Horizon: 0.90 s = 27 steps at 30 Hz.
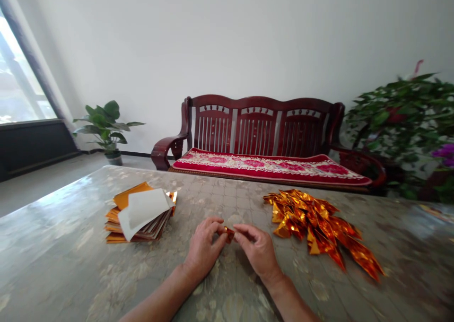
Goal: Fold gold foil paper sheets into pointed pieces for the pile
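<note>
Near the middle of the table, a small piece of shiny orange-gold foil paper (229,234) is pinched between both hands. My left hand (206,241) grips its left side with thumb and fingers. On its right side, my right hand (258,249) has thumb and fingertips closed on it. Left of my hands lies a loose stack of gold and white paper sheets (144,213), with pale sheets on top. To the right is a spread pile of folded, pointed gold foil pieces (315,222).
The patterned table (88,251) fills the foreground. Beyond it stands a dark red wooden bench (255,128) with a red floral cover (262,166). A potted plant (108,126) is at the left, and leafy plants (407,118) are at the right.
</note>
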Available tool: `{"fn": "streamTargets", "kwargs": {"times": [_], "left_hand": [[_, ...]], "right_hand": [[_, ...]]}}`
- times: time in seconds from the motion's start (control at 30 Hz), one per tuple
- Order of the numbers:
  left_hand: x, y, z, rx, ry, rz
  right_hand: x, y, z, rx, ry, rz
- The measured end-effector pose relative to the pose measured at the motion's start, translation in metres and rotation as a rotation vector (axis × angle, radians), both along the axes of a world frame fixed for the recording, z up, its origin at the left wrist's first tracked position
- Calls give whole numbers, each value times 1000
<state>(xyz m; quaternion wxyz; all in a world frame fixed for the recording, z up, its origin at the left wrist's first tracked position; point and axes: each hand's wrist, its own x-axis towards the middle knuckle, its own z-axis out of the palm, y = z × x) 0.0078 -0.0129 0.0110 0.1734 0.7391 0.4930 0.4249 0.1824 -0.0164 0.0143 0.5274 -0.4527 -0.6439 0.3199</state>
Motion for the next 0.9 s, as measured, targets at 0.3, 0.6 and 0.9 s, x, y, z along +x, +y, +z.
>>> {"fn": "streamTargets", "kwargs": {"times": [0.3,0.6,0.9], "left_hand": [[3,-7,8,-67,-95,-135],[2,-10,11,-67,-58,-137],[3,-10,11,-88,-102,-115]], "right_hand": [[2,2,0,-6,75,80],[4,-2,9,27,39,181],[4,-1,9,-47,105,199]]}}
